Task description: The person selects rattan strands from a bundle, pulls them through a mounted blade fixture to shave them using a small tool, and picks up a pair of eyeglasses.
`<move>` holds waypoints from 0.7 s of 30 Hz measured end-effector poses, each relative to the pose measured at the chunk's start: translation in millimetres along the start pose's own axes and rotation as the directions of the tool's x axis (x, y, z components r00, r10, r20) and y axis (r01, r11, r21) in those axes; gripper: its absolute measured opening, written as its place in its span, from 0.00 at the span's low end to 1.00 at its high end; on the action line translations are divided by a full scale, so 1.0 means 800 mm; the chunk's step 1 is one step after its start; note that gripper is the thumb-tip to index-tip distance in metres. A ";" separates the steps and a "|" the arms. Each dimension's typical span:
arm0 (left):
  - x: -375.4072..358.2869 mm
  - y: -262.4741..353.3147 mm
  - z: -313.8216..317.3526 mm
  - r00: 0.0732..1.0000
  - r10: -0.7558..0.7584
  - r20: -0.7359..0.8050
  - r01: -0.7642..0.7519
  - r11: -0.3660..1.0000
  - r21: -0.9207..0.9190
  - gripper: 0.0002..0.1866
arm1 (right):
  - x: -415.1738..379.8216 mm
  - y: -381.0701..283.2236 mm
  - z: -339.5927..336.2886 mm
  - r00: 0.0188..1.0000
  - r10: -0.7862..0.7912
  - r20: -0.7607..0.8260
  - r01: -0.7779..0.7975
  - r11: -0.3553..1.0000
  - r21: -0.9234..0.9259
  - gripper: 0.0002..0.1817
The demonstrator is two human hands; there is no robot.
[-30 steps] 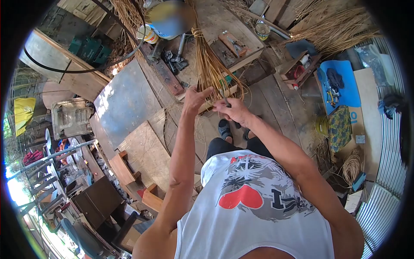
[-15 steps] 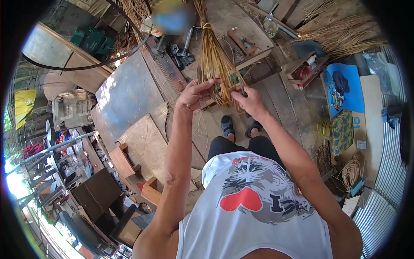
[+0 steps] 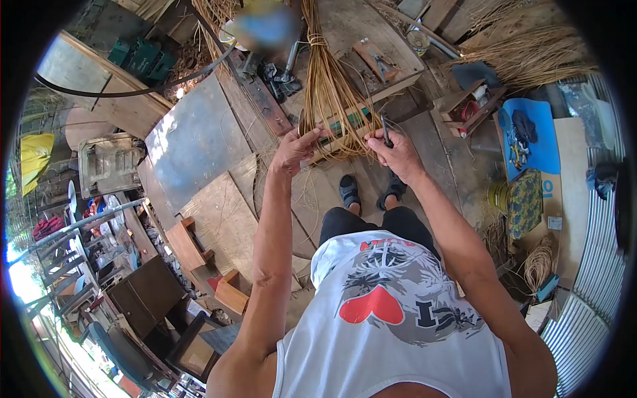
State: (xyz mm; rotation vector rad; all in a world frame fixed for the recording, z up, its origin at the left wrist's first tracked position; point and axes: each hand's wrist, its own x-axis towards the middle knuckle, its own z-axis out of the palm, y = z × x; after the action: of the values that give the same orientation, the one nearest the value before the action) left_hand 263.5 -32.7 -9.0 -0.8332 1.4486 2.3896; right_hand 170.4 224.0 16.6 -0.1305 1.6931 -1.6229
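The bundle of thin brown strips (image 3: 335, 89) is at 12 o'clock of the view, in front of the person, over the near edge of the wooden counter (image 3: 391, 33). It is tied near its upper part, and below the tie the strips open like a fan, with curved lower ends. The left hand (image 3: 294, 151) is at the 7 o'clock side of this fan; its grip is closed on strips at the edge, between thumb and fingers. The right hand (image 3: 398, 156) is at the 5 o'clock side; its grip is closed on a slim dark tool (image 3: 386, 134), and the fingertips are also at the strips. A wooden block (image 3: 368, 61) lies on the counter, to 2 o'clock from the left hand. Further toward 2 o'clock, an open wooden box (image 3: 470, 109) stands near a blue mat (image 3: 539, 142).
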 end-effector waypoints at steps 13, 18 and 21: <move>-0.062 -0.022 0.093 0.774 0.467 -0.428 -0.335 0.875 0.350 0.19 | 0.007 0.014 0.012 1.000 -0.014 -0.002 0.014 0.996 -0.085 0.08; -0.024 -0.026 0.122 0.722 0.550 -0.420 -0.214 0.755 0.620 0.17 | 0.010 0.022 0.010 1.000 0.026 -0.012 -0.026 0.997 -0.077 0.10; -0.002 -0.027 0.107 0.811 0.447 -0.378 -0.160 0.790 0.592 0.19 | 0.006 0.011 0.014 0.999 0.030 -0.031 -0.033 0.993 -0.113 0.09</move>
State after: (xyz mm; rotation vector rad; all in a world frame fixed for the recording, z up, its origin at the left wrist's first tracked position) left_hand 244.4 52.1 6.2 -1.1786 2.4937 1.8225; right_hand 177.0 213.5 8.0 -0.1361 1.8007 -1.5128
